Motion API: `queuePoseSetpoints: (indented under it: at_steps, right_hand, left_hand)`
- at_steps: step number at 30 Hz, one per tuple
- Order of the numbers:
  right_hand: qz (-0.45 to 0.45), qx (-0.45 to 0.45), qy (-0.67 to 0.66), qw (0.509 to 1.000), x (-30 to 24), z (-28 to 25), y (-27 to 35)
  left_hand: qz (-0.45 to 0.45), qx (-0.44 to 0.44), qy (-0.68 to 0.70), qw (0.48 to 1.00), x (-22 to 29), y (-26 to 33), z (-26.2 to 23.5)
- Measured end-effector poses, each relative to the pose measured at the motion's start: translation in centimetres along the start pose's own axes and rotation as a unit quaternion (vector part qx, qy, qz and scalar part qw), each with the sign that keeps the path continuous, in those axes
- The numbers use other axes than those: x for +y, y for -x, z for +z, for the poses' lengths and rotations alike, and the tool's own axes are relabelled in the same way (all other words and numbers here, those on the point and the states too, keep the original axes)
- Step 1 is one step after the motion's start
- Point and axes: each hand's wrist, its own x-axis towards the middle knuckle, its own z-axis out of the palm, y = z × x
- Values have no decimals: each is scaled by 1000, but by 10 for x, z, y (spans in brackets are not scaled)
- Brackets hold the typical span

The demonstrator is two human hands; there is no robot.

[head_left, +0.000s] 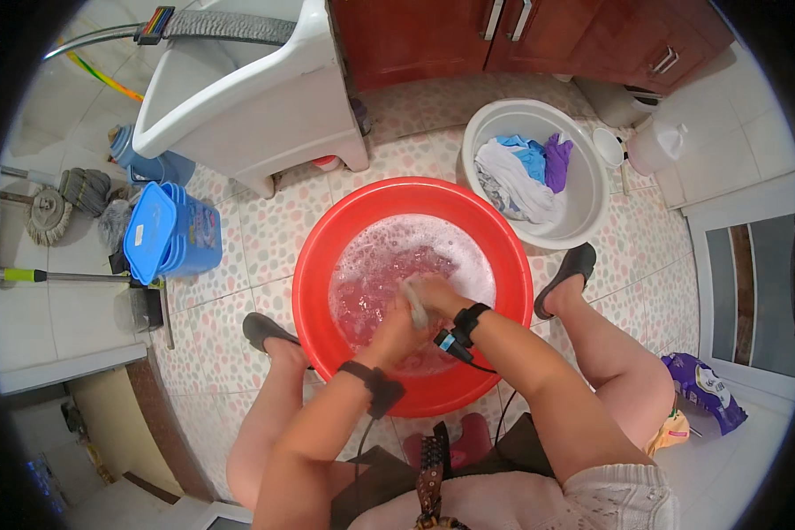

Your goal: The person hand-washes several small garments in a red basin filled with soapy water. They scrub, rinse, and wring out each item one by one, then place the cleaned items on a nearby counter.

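Note:
A large red basin (314, 291) of foamy, pinkish water (375, 274) stands on the floor between my legs. Over it my two hands are close together, fingers curled in. My left hand (399, 334) and my right hand (435, 296) grip a small, pale, wet-looking cloth (414, 303) between them, just above the suds. Most of the cloth is hidden by my fingers, and its shape is hard to make out. Black bands with cables circle both wrists.
A pale basin (587, 208) with white, blue and purple clothes (526, 181) stands at the far right. Blue tubs (190, 234) sit on the left, near a white sink (265, 115). Red cabinets (415, 40) line the back. A purple bag (702, 393) lies by my right leg.

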Motion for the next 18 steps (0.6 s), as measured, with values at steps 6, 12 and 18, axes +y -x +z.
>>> queuePoseSetpoints:
  at_steps: [6,12,18]
  right_hand:
    - [186,137,-217,948,-18,20,14]
    - [-100,-37,-530,841,-16,-56,43]
    - [-72,-94,-816,565,-28,-110,54]
  left_hand:
    - [-144,-93,30,985,7,11,1]
    - [-218,-219,531,789,-1,20,-50]
    - [-98,-208,871,434,60,29,-62]
